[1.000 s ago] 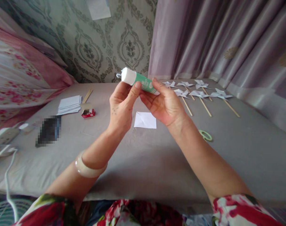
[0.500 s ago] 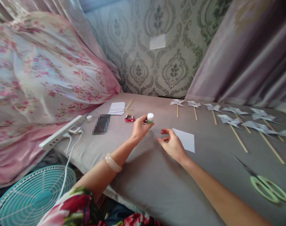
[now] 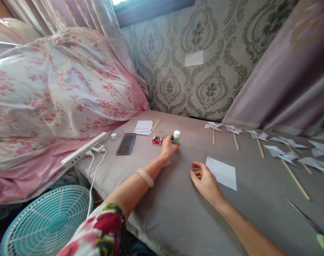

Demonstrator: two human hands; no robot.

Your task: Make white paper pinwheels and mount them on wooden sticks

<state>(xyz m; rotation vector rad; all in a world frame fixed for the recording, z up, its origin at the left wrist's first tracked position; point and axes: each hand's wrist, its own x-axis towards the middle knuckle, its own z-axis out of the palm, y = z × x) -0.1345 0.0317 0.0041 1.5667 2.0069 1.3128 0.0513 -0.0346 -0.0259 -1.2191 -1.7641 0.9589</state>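
My left hand (image 3: 169,148) is closed around a small green bottle with a white cap, likely a glue container (image 3: 176,137), held upright low over the grey sheet. Just left of that hand lies a small red box (image 3: 157,139) with its top open. My right hand (image 3: 204,179) hovers with fingers curled and apart, holding nothing. Beside it, a square of white paper (image 3: 223,173) lies flat, with a short dark line near its upper left corner.
Several white paper pinwheels (image 3: 280,153) on sticks lie at the right, near scissors (image 3: 308,218). Stacked paper (image 3: 144,127), thin sticks (image 3: 157,124) and a blurred dark phone-like object (image 3: 126,144) lie at the back left. A power strip (image 3: 84,149) and a teal fan (image 3: 57,224) border the left edge.
The view has swung left and up. My left hand has brought the bottle down and away, near the red box. My right hand stays curled beside the paper.
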